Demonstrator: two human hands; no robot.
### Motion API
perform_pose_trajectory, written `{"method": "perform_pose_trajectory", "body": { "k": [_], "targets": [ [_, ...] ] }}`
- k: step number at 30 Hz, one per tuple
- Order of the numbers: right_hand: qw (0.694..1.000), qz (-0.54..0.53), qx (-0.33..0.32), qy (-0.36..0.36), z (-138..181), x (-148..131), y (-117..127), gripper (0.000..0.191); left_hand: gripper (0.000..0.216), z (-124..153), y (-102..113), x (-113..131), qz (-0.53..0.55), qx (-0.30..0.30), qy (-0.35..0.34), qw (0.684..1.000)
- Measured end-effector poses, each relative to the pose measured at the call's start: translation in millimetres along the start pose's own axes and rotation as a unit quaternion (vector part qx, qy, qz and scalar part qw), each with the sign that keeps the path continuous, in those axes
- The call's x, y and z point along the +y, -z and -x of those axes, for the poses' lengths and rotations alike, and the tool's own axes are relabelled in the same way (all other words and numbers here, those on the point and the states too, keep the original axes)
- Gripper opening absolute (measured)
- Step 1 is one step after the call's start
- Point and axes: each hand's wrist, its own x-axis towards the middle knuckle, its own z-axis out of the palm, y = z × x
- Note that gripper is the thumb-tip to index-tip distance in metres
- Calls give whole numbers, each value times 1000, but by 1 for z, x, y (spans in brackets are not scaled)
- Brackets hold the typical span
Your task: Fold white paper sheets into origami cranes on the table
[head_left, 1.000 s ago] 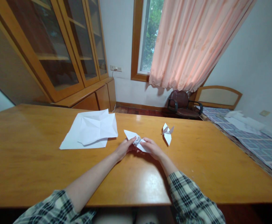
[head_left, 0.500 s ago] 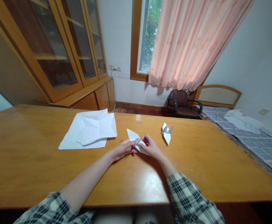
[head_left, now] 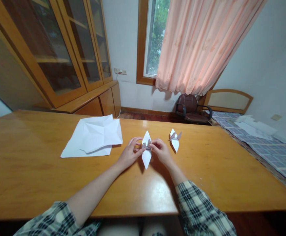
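Note:
Between my hands is a white origami crane (head_left: pixel 146 160), its two pointed wings spread toward and away from me. My left hand (head_left: pixel 131 153) pinches the crane's left side near the middle, thumb in front. From the other side my right hand (head_left: pixel 160 151) pinches its right end with thumb and fingertips. The narrow folded parts at the crane's middle are partly covered by my fingers. A second white origami crane (head_left: pixel 175 144) rests on the table to the right of my right hand, wings spread.
Several creased white paper sheets (head_left: pixel 70 144) lie overlapping on the left of the wooden table (head_left: pixel 29 177). Beyond the table stand a glass-door cabinet (head_left: pixel 81 75), a brown armchair (head_left: pixel 187 103) and, at the right, a bed (head_left: pixel 258 147) with papers on it.
The crane in my hands has turned from slanting to pointing straight away from me, and its wings now lie spread. My fingers have shifted to its left and right sides.

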Motion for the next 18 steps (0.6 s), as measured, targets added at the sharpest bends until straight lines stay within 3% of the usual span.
{"method": "perform_pose_trajectory", "body": {
  "k": [2,4,10,18],
  "targets": [
    [999,-26,-7,-21,0,0,0,11,26,0,1,1,-63,22,-46,997],
    [998,-56,-12,-39,1,-1,-1,12,21,0,2,3,-77,36,-60,995],
    [987,-141,2,-74,1,-5,-2,16,19,-3,-1,1,-35,91,-46,994],
    [986,-148,24,-67,1,-4,0,17,22,-7,0,-4,45,123,-18,991]
  ]
}}
